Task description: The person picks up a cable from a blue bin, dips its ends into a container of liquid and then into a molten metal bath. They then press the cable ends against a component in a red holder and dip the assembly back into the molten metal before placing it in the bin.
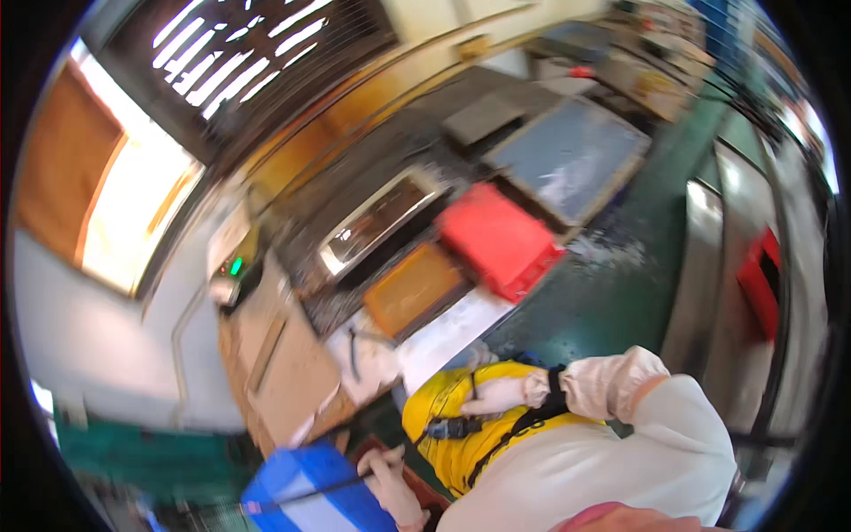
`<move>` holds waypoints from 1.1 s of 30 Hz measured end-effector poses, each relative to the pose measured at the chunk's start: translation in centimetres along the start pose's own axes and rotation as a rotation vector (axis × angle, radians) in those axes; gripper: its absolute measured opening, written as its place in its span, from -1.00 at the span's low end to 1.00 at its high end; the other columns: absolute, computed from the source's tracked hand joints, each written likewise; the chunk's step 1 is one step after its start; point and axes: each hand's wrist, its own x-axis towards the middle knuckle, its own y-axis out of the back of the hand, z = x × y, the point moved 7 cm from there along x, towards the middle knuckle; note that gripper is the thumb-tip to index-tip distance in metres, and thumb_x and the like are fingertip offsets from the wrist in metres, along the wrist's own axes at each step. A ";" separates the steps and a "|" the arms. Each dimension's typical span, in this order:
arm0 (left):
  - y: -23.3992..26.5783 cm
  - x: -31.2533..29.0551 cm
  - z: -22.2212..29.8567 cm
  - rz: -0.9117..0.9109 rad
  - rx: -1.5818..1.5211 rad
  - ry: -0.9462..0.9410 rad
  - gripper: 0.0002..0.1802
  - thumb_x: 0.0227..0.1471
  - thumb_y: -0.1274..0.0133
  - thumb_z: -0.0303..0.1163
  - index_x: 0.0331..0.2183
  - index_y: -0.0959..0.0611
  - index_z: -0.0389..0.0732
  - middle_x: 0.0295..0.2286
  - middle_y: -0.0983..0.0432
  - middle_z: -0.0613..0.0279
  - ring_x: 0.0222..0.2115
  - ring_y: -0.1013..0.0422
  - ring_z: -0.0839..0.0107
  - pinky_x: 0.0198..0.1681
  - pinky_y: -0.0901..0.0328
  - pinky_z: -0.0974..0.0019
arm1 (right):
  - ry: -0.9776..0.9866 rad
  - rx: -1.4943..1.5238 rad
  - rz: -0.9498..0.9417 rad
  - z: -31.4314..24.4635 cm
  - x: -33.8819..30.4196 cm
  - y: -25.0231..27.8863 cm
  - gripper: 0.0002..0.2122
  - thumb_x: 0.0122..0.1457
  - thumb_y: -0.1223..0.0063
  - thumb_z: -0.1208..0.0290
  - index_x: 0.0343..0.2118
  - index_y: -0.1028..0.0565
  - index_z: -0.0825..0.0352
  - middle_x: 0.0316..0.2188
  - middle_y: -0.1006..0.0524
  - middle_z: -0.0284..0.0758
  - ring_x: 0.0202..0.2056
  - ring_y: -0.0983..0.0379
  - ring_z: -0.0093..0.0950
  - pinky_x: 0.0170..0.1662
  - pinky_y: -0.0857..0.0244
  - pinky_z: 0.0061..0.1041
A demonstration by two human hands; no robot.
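Apparently, my right grip (pixel 496 396) lies on yellow fabric (pixel 432 399) at my waist.
Likely soft, light; best pinched beside the black buckle (pixel 450 429). Whether that or my left grip (pixel 384 474) is closed, I can't tell.

On my remote view, a dark bench (pixel 377 160) carries a red bin (pixel 499 235) at its near side, an orange tray (pixel 415 288) to its left, a pale frame (pixel 334 254) behind that tray, and a grey panel (pixel 572 155) farther right.
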 end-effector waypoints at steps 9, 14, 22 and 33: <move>2.7 -1.0 -2.0 0.154 -0.140 0.015 -0.76 0.11 0.19 -0.40 -0.20 -0.33 -0.32 -0.50 -0.47 0.08 -0.42 -0.43 0.35 -0.24 -0.31 0.32 | -0.029 0.080 -0.036 -1.6 -0.6 -1.0 -0.68 0.16 0.16 0.11 -0.37 -0.47 0.31 -0.63 -0.43 -0.42 -0.62 -0.34 -0.63 -0.51 -0.26 -0.64; 2.6 -1.6 -2.8 0.170 -0.128 0.035 -0.78 0.12 0.18 -0.40 -0.20 -0.34 -0.30 -0.48 -0.48 0.10 -0.39 -0.44 0.39 -0.24 -0.32 0.34 | -0.046 0.049 -0.001 -1.2 -1.1 -0.7 -0.68 0.17 0.17 0.15 -0.35 -0.47 0.34 -0.61 -0.44 -0.40 -0.61 -0.36 -0.62 -0.51 -0.27 -0.65; 2.6 -1.3 -3.1 0.160 -0.231 0.065 -0.74 0.10 0.16 -0.41 -0.17 -0.33 -0.31 -0.44 -0.47 0.10 -0.36 -0.44 0.38 -0.22 -0.30 0.35 | -0.077 0.044 0.006 -0.8 -0.8 -0.5 -0.69 0.17 0.18 0.17 -0.34 -0.46 0.34 -0.60 -0.45 -0.39 -0.60 -0.37 -0.62 -0.50 -0.28 -0.65; 3.0 -1.2 -3.1 0.161 -0.305 0.103 -0.73 0.09 0.16 -0.43 -0.16 -0.31 -0.34 -0.43 -0.47 0.10 -0.31 -0.44 0.37 -0.20 -0.33 0.38 | -0.095 0.077 0.041 -0.9 -0.8 -0.6 -0.68 0.17 0.16 0.18 -0.31 -0.45 0.37 -0.60 -0.46 -0.37 -0.62 -0.35 -0.62 -0.52 -0.26 -0.67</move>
